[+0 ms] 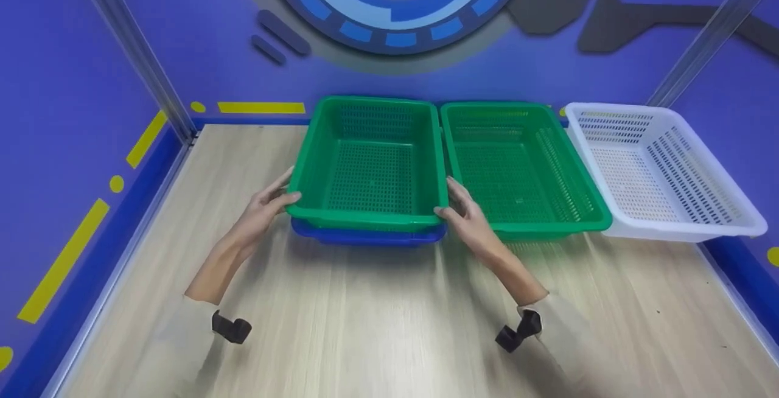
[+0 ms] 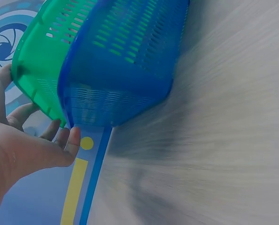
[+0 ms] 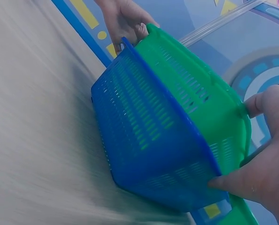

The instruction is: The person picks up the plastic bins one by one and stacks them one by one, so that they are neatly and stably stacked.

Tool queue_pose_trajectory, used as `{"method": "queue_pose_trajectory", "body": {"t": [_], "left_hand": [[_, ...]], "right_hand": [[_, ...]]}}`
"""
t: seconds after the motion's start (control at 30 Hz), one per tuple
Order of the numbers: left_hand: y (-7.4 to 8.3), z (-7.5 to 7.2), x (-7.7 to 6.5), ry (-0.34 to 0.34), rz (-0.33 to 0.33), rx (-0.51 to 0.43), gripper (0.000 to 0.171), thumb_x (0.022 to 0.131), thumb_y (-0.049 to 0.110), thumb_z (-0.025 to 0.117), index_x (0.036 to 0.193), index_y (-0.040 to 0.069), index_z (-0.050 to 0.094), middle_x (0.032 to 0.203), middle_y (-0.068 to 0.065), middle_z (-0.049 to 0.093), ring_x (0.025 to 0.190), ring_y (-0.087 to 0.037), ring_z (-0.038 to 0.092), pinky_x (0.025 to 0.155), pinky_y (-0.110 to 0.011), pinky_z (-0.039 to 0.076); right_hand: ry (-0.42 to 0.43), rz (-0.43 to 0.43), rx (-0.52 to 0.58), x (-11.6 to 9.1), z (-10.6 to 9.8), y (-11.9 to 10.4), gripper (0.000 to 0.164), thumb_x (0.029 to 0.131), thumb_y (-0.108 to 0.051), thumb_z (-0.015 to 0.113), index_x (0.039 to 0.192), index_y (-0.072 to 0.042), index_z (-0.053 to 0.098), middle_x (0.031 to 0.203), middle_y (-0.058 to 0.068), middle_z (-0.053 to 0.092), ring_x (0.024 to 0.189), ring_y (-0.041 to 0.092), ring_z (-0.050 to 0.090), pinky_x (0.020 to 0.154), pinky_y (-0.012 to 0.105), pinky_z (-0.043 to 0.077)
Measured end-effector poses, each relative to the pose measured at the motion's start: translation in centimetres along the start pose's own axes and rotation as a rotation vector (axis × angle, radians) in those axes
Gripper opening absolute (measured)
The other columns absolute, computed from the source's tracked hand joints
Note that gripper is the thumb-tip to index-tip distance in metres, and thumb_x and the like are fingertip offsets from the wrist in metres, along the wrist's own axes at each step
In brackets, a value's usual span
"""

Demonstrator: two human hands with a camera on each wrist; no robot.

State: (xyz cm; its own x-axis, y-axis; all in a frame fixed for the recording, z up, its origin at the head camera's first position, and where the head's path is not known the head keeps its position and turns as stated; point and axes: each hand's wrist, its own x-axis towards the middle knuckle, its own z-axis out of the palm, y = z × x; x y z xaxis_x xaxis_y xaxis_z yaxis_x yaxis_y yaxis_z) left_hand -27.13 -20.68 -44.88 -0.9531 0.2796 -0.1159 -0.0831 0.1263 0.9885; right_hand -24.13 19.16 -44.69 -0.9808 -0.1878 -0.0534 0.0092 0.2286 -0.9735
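A green perforated basket (image 1: 365, 220) sits part way inside a blue basket (image 1: 368, 238), whose rim shows below the green one. My left hand (image 1: 258, 214) grips the green basket's front left corner, thumb on the rim and fingers at its outer side. At the front right corner my right hand (image 1: 467, 220) holds the same rim, thumb on top. In the left wrist view the little finger is right at the edge of the blue basket (image 2: 123, 70). One right fingertip overlaps the rim of the blue basket (image 3: 139, 122) in the right wrist view.
Close on the right stands a second green basket (image 1: 517, 160), its left rim beside my right hand. Beyond it is a white basket (image 1: 681, 227). A blue printed wall (image 1: 395, 81) rises behind the baskets, with side walls left and right. The wooden tabletop (image 1: 365, 319) stretches toward me.
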Motion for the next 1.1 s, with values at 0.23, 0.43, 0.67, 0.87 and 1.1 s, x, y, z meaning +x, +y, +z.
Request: {"method": "queue_pose_trajectory", "body": {"t": [0.23, 0.43, 0.67, 0.87, 1.1], "left_hand": [[-0.9, -0.1, 0.4, -0.012, -0.019, 0.014, 0.073, 0.101, 0.046, 0.061, 0.163, 0.038, 0.023, 0.168, -0.004, 0.026, 0.158, -0.026, 0.019, 0.129, -0.057, 0.009], [-1.6, 0.0, 0.3, -0.044, -0.053, 0.015, 0.076, 0.101, 0.048, 0.06, 0.163, 0.04, 0.017, 0.173, 0.001, 0.01, 0.161, -0.023, 0.005, 0.13, -0.054, 0.007], [-2.7, -0.2, 0.3, -0.09, -0.064, -0.048, 0.078, 0.104, 0.043, 0.057, 0.164, 0.037, 0.009, 0.174, 0.003, 0.002, 0.161, -0.024, -0.001, 0.129, -0.057, 0.004], [-3.1, -0.2, 0.0, -0.092, -0.047, -0.092, 0.077, 0.105, 0.041, 0.056, 0.165, 0.036, 0.008, 0.174, 0.002, 0.001, 0.161, -0.023, 0.0, 0.13, -0.052, 0.006], [-3.4, -0.2, -0.3, -0.067, -0.063, -0.14, 0.08, 0.103, 0.04, 0.059, 0.165, 0.034, 0.008, 0.174, 0.0, 0.004, 0.161, -0.024, 0.007, 0.13, -0.049, 0.009]], "right_hand": [[-0.05, 0.029, 0.04, -0.2, 0.6, 0.5, 0.078, 0.106, -0.018, 0.05, 0.165, -0.01, 0.0, 0.174, 0.01, 0.001, 0.161, 0.03, 0.003, 0.13, 0.05, 0.012], [-0.079, 0.062, 0.064, -0.4, 0.8, 1.3, 0.078, 0.106, -0.019, 0.049, 0.166, -0.014, -0.002, 0.173, 0.012, 0.001, 0.161, 0.033, 0.006, 0.127, 0.056, 0.018], [-0.115, 0.072, 0.132, -0.3, 1.1, 1.8, 0.08, 0.106, -0.017, 0.049, 0.165, -0.014, -0.005, 0.173, 0.014, 0.003, 0.16, 0.032, 0.011, 0.127, 0.053, 0.022], [-0.112, 0.095, 0.147, 0.0, 1.3, 2.2, 0.082, 0.105, -0.023, 0.052, 0.166, -0.021, -0.003, 0.173, 0.013, 0.001, 0.16, 0.032, 0.008, 0.127, 0.052, 0.02], [-0.131, 0.091, 0.176, 0.5, 1.4, 2.2, 0.081, 0.105, -0.021, 0.051, 0.166, -0.028, -0.003, 0.174, 0.008, -0.003, 0.161, 0.028, 0.004, 0.128, 0.05, 0.019]]}}
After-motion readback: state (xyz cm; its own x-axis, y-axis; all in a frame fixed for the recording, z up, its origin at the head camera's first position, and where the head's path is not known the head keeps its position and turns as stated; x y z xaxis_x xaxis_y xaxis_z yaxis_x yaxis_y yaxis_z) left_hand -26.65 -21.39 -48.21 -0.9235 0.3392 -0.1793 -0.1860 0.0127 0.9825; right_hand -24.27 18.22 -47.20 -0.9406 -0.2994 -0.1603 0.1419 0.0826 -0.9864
